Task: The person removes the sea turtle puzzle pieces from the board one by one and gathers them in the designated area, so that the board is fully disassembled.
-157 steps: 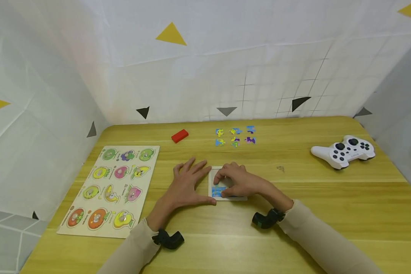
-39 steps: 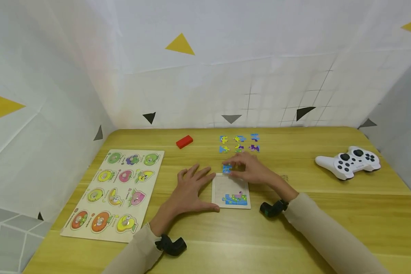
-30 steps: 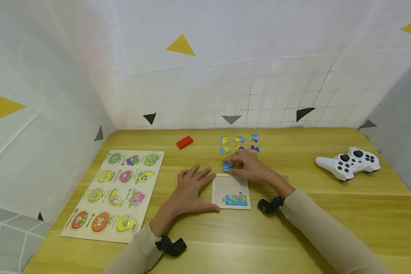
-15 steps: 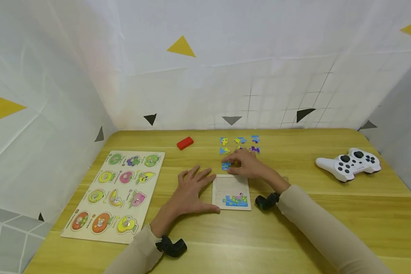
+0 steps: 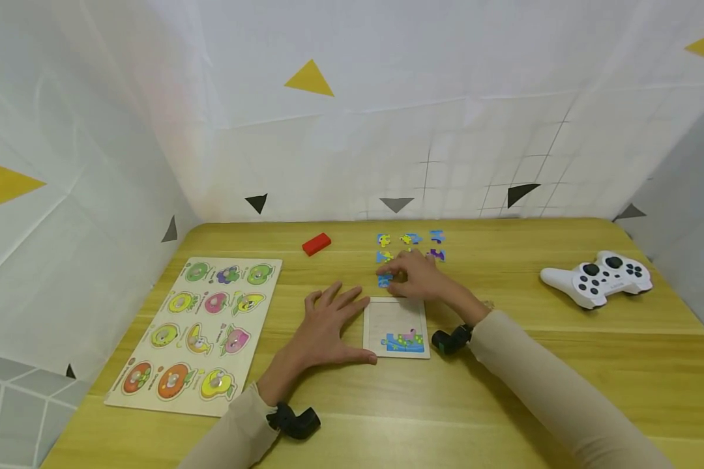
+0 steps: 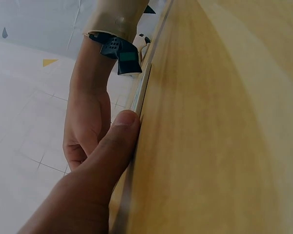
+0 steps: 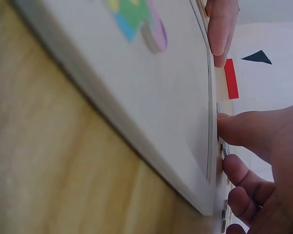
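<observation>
The left hand (image 5: 322, 329) lies flat on the table (image 5: 563, 339), fingers spread, thumb against the tray (image 5: 394, 311) at its 9 o'clock edge. The right hand (image 5: 419, 280) reaches past the tray's 12 o'clock edge, fingers curled on a blue piece (image 5: 384, 281), seemingly pinching it. Six pieces (image 5: 410, 246) lie beyond.

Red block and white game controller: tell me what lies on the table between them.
In the head view, loose puzzle pieces lie in two rows between the red block and the white game controller; the right hand reaches just below them.
</observation>
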`<state>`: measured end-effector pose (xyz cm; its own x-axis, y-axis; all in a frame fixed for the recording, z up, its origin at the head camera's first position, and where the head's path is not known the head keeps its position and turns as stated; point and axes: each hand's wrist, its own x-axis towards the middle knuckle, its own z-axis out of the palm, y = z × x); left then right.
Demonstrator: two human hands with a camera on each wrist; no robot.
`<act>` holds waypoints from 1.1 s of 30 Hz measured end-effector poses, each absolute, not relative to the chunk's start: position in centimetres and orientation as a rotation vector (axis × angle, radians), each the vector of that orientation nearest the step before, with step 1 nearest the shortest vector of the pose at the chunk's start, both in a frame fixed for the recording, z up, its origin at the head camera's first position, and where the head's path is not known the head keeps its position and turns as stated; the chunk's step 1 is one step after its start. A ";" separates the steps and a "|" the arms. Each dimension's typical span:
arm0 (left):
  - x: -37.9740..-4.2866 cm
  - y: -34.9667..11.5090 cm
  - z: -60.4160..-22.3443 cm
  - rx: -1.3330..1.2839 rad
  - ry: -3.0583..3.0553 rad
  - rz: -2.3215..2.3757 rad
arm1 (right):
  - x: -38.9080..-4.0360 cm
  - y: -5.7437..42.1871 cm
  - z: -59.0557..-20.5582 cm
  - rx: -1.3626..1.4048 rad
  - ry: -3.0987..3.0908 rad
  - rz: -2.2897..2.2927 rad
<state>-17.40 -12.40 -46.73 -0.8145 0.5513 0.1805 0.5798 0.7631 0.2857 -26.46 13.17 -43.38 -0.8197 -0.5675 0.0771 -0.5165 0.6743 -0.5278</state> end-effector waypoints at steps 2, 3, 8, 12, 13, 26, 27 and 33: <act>-17.4 -12.4 -46.7 -0.923 -2.865 -0.507 | -26.5 13.1 -43.3 -0.894 2.783 -0.843; -17.4 -12.4 -46.7 -0.923 -2.864 -0.509 | -26.5 13.1 -43.3 -0.892 2.781 -0.846; -17.4 -12.4 -46.7 -0.923 -2.863 -0.509 | -26.7 13.0 -43.4 -0.905 2.774 -0.873; -17.4 -12.4 -46.8 -0.921 -2.865 -0.491 | -26.6 12.9 -43.2 -0.914 2.767 -0.885; -17.4 -12.4 -46.8 -0.922 -2.865 -0.490 | -26.5 12.9 -43.2 -0.916 2.767 -0.884; -17.4 -12.4 -46.7 -0.917 -2.877 -0.495 | -26.4 12.9 -43.2 -0.926 2.779 -0.893; -17.4 -12.4 -46.7 -0.917 -2.876 -0.494 | -26.4 13.0 -43.3 -0.929 2.779 -0.901; -17.4 -12.4 -46.7 -0.915 -2.877 -0.483 | -26.5 13.3 -43.6 -1.009 2.778 -0.974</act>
<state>-17.40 -12.38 -46.68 -0.8175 0.5491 0.1737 0.5757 0.7713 0.2713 -26.47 13.32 -43.63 -0.7893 -0.5880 0.1770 -0.5698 0.5937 -0.5682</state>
